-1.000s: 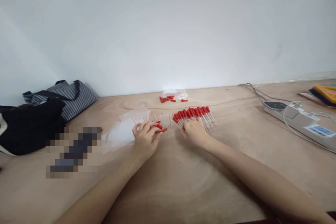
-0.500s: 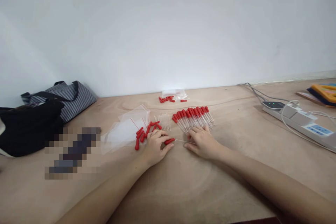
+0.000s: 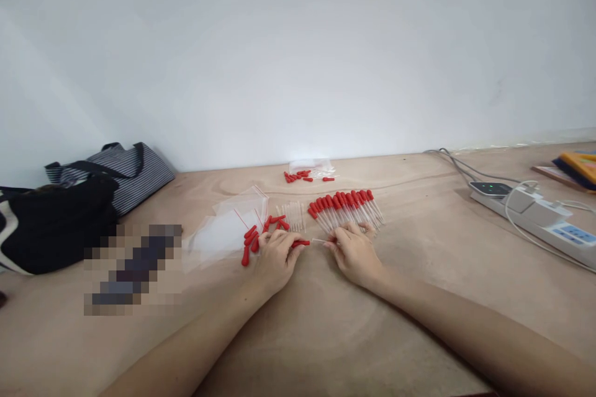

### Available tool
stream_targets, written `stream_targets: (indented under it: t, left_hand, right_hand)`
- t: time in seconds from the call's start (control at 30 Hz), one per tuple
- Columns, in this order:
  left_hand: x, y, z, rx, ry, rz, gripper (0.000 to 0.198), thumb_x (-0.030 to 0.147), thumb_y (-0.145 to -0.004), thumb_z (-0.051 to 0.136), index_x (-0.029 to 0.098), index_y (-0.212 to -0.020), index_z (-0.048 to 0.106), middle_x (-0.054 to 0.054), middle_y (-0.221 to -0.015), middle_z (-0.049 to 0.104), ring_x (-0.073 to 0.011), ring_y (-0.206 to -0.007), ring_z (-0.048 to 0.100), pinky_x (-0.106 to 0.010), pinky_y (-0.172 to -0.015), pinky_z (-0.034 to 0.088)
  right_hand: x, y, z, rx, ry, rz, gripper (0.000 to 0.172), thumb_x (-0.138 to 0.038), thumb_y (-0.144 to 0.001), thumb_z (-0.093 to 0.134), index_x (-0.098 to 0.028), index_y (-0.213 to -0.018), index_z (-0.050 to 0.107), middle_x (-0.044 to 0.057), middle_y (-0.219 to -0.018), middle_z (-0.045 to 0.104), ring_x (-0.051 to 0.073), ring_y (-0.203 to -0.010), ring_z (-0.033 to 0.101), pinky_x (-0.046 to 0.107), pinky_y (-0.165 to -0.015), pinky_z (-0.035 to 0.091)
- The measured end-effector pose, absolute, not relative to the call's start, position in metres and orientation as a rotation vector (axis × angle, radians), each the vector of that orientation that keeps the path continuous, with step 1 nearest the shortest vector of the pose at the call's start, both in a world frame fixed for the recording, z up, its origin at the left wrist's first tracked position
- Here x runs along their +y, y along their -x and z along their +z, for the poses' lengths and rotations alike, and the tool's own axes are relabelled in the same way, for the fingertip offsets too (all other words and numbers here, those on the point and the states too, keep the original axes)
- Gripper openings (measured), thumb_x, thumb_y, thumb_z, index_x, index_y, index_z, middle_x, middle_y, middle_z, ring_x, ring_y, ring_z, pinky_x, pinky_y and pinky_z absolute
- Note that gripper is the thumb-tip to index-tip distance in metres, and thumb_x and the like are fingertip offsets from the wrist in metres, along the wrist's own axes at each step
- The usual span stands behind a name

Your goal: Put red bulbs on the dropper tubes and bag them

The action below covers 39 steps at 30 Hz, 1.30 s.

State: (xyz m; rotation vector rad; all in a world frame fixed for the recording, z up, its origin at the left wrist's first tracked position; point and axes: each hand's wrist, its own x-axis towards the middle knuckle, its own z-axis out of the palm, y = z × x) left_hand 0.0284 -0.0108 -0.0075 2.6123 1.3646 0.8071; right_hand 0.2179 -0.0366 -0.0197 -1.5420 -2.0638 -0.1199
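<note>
My left hand [image 3: 275, 254] pinches a red rubber bulb [image 3: 300, 242] on the wooden table [image 3: 326, 335]. My right hand [image 3: 354, 253] pinches a thin clear glass tube [image 3: 320, 240] whose tip points at that bulb, with a small gap between them. Loose red bulbs [image 3: 254, 237] lie just left of my left hand. A few bare glass tubes [image 3: 293, 214] lie beyond it. A row of assembled droppers with red bulbs [image 3: 345, 206] lies just beyond my right hand.
Clear zip bags [image 3: 228, 226] lie left of the bulbs. More bulbs and a small bag [image 3: 307, 171] sit by the wall. A striped bag [image 3: 121, 172] and a black bag [image 3: 51, 226] stand at the left. A power strip [image 3: 535, 214] with cables lies at the right.
My left hand picked one red bulb and drew back from the pile. My right hand left the dropper row with a glass tube; bulb and tube have come closer together.
</note>
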Motion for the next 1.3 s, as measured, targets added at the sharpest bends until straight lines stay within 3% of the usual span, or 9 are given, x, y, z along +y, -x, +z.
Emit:
stream_targets:
  t: [0.43,0.67,1.07,1.3]
  left_hand:
    - [-0.0111,-0.0287,-0.0082,1.312,-2.644,0.855,0.015,0.024,-0.085,0.042,0.023,-0.087,0.057,0.002,-0.085,0.066,-0.0164,-0.084,0.054,-0.038,-0.085,0.024]
    - [-0.0117,-0.0311,-0.0089,1.218,-2.665,0.915,0.017,0.027,-0.084,0.045,0.023,-0.080,0.060,0.002,-0.074,0.066,-0.0159,-0.079,0.055,-0.039,-0.086,0.021]
    - [-0.0185,-0.0312,-0.0094,1.133,-2.763,0.954,0.014,0.026,-0.083,0.048,0.022,-0.076,0.059,0.003,-0.072,0.066,-0.0166,-0.080,0.055,-0.043,-0.091,0.016]
    - [-0.0176,-0.0344,-0.0113,1.068,-2.760,1.093,0.012,0.024,-0.081,0.050,0.021,-0.073,0.058,0.004,-0.068,0.065,-0.0156,-0.075,0.055,-0.042,-0.091,0.017]
  right_hand:
    - [-0.0387,-0.2170,-0.0187,-2.172,1.352,-0.125,0.023,-0.026,-0.087,0.039,-0.025,-0.089,0.062,0.001,-0.075,0.061,0.014,-0.079,0.046,0.034,-0.082,0.014]
    - [-0.0393,-0.2147,-0.0181,-2.133,1.343,0.009,0.023,-0.026,-0.086,0.039,-0.024,-0.085,0.063,0.001,-0.072,0.058,0.014,-0.077,0.043,0.034,-0.080,0.014]
    - [-0.0381,-0.2149,-0.0165,-2.254,1.262,-0.236,0.018,-0.020,-0.081,0.044,-0.022,-0.079,0.062,0.001,-0.069,0.058,0.015,-0.077,0.041,0.036,-0.078,0.014]
    - [-0.0332,-0.2100,-0.0164,-2.209,1.167,-0.077,0.019,-0.016,-0.080,0.042,-0.018,-0.070,0.058,0.000,-0.063,0.060,0.014,-0.072,0.042,0.037,-0.076,0.014]
